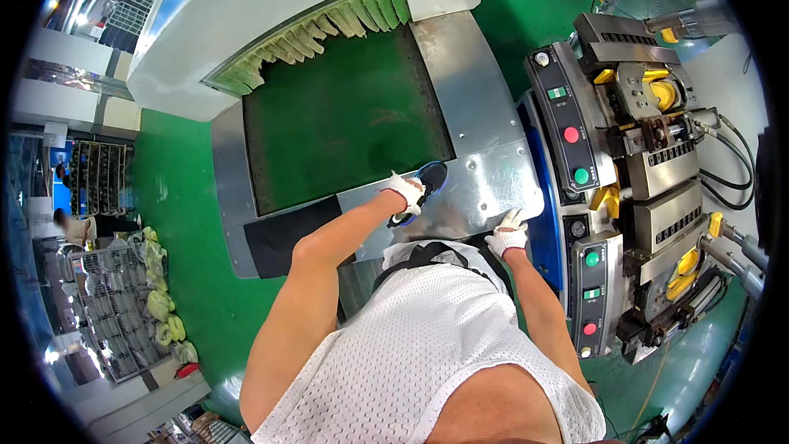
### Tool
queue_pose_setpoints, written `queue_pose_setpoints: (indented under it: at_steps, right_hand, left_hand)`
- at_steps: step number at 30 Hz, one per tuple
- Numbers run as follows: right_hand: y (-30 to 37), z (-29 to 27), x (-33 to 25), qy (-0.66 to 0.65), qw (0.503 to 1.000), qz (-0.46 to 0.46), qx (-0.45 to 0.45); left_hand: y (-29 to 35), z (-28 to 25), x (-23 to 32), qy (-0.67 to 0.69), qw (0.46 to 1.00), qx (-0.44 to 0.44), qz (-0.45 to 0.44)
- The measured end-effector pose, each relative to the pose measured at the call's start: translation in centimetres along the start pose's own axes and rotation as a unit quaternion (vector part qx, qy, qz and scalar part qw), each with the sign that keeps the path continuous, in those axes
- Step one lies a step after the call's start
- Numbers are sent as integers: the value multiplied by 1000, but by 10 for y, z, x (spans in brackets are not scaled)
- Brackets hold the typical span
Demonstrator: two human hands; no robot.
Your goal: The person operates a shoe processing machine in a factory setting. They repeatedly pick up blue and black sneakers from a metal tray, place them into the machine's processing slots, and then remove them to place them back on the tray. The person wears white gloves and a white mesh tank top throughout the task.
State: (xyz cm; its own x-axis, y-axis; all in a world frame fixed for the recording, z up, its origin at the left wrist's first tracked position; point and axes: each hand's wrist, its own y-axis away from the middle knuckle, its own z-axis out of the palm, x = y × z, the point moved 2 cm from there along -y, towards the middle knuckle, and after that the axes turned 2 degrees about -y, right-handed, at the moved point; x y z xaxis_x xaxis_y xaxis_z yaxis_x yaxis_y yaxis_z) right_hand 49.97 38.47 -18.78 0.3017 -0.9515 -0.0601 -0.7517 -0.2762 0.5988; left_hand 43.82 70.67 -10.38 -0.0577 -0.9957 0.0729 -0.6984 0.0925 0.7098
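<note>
My left hand (405, 191), in a white glove, is closed around a dark shoe (433, 174) with a blue edge along its sole. The shoe is tilted over the near right corner of a green conveyor belt (345, 115), above the bare metal border (485, 168). Part of the shoe is hidden under the hand. To the right, my right hand (507, 238), also gloved in white, rests at the near edge of the metal with its fingers stretched out. I see nothing held in it.
Pale fabric strips (320, 31) hang across the opening of a white machine (271, 8) over the belt. A black mat (283, 242) lies at the near left. Close on my right stands a machine with button panels (571, 127). Far left are a loaded wire rack (119, 312) and a person (80, 230).
</note>
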Motion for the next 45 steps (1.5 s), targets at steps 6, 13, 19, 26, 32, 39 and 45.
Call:
queue_pose_setpoints:
  at_steps: [6,13,19,26,32,39,45]
  right_hand:
    - [-33,48,10,-33,998,-21,52]
    - [-28,41,9,-85,996,18,30]
    - [-5,-3,-10,-50,998,-11,25]
    - [-19,23,0,-22,998,-29,45]
    - [-6,3,-11,-35,998,-16,55]
    - [-17,21,-1,-75,996,28,41]
    - [-15,17,-4,-90,995,32,42]
  left_hand:
    - [-11,3,-6,32,999,3,12]
    - [-18,-3,-8,55,998,-39,13]
    - [-20,11,-13,52,998,-45,10]
    - [-22,4,-12,51,996,-72,12]
    - [-17,1,-10,60,995,-73,9]
    - [-17,-4,-8,39,997,-66,20]
    - [-15,-4,-8,68,994,-82,21]
